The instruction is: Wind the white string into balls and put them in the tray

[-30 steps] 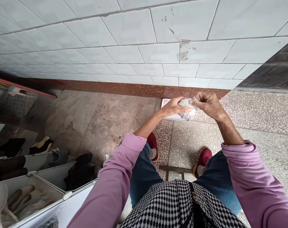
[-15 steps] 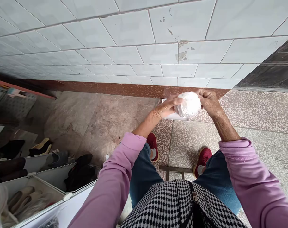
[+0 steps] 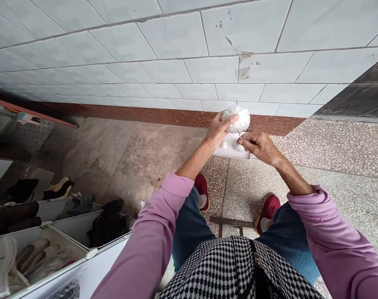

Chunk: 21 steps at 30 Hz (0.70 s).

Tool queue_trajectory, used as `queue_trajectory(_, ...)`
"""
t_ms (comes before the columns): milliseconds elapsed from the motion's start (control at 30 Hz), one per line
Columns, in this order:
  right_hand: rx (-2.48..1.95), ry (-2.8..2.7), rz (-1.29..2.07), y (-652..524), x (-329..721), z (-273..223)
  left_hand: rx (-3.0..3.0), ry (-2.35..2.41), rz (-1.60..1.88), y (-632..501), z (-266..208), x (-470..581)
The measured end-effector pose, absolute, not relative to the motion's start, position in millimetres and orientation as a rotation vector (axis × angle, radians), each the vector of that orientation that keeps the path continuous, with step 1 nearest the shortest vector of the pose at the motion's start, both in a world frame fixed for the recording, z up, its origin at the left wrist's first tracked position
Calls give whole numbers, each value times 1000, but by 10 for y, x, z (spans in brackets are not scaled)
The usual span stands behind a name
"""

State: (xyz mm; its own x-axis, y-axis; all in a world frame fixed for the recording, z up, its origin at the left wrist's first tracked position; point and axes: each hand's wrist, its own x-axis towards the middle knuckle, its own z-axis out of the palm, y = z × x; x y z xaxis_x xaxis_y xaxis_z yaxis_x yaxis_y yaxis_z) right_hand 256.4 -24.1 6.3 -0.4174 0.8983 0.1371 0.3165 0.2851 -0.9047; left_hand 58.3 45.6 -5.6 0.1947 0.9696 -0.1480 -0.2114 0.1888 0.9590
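Observation:
My left hand (image 3: 220, 126) is closed on a fluffy white pom-pom (image 3: 238, 119), with the thumb across its near side. The strands look ruffled round the edge. Just below the pom-pom, my right hand (image 3: 259, 146) pinches a thin white thread (image 3: 240, 135) that seems to hang from it. Beneath both hands a shallow white box (image 3: 232, 154) lies on the floor against the wall. Inside it are two small white balls; one ball (image 3: 223, 144) lies on the left, and the other ball (image 3: 238, 147) is partly behind my right fingertips.
A tiled wall (image 3: 164, 70) with a brown skirting rises right behind the box. At lower left, a divided white bin (image 3: 67, 243) holds shoes and dark items. My red shoes (image 3: 201, 191) flank a low metal bar (image 3: 230, 222) on the speckled floor.
The pom-pom has moved up and slightly left in my left hand. My right hand has dropped from its side to just below it, uncovering the small balls in the box.

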Motion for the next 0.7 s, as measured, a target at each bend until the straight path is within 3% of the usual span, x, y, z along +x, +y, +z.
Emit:
queue_trajectory(233,-1041,-1677,1090,-245,2687,244,1422,1163,888,466,-82,566)
queue_trajectory(433,-1085,-1557,930,-133,2857,221,1550,1020,606,371,-4,599)
queue_trajectory(700,-1090,-1554,995,-152,2827,233,1564,849,428,289,74,557)
